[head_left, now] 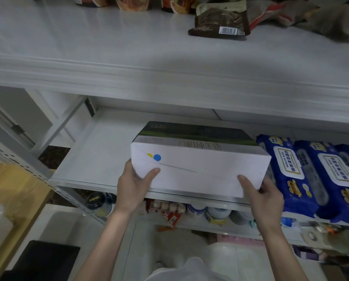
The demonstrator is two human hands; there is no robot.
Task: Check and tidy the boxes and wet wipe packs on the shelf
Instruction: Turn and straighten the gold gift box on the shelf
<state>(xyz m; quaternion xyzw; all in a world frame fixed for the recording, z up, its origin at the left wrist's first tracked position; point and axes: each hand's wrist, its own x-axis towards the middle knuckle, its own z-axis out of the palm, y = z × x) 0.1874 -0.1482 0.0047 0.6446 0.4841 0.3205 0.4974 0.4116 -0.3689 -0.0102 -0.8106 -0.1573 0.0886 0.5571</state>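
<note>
Both hands grip the white box (200, 169), left hand (133, 183) and right hand (269, 197) pinching its near corners, at the shelf (100, 159) front edge just left of the wet wipe packs (311, 175); likely mid-placement, next slide it back squarely beside the packs

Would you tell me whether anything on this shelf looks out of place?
Only the white box stands out: the left hand and right hand grip its near corners at the shelf edge. The blue wet wipe packs beside it lie neatly.
</note>
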